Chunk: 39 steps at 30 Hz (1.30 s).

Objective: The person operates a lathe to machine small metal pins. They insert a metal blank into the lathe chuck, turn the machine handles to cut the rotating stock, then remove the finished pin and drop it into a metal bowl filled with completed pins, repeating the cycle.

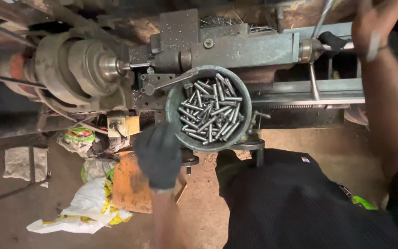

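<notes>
My left hand point(158, 157) wears a black glove and hovers just left of and below a round grey metal bowl point(172, 108). Its fingers curl downward, so what they hold stays hidden. The bowl is full of several short steel pins point(208, 115) and rests on the carriage of an old lathe. My right hand point(375, 25) is bare, blurred and raised at the top right, beside a black-knobbed lever point(332, 40) and a chrome handle point(321, 18) of the tailstock point(240, 48). Its grip is unclear.
The lathe's spindle and chuck point(84, 64) sit at the left, pointing at the tailstock. A small handwheel point(190, 160) hangs under the bowl. On the dirt floor lie an orange board point(130, 182), white and yellow bags point(88, 207) and a cloth point(19, 161).
</notes>
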Each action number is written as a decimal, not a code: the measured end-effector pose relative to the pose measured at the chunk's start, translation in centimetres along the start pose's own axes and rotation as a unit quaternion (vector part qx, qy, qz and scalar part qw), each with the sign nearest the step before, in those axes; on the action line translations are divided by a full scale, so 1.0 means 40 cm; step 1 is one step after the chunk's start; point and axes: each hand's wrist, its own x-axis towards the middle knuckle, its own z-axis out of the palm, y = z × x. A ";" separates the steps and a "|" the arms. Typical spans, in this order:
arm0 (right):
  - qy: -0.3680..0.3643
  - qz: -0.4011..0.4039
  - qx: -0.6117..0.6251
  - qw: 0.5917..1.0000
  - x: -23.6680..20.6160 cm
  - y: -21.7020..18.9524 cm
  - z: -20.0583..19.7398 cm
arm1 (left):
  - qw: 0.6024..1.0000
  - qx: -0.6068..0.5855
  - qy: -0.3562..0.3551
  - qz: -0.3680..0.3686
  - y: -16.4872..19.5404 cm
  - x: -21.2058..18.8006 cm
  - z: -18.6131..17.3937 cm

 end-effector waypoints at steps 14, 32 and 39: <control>-0.125 -0.334 -0.180 0.917 -0.151 -0.160 0.013 | 0.968 0.004 -0.193 0.163 0.084 0.294 0.042; -0.131 -0.367 -0.195 0.900 -0.140 -0.211 0.034 | 0.978 -0.093 -0.155 0.102 0.091 0.260 0.072; -0.154 -0.309 -0.191 0.919 -0.149 -0.177 0.013 | 0.925 -0.330 0.015 -0.188 -0.069 0.318 -0.053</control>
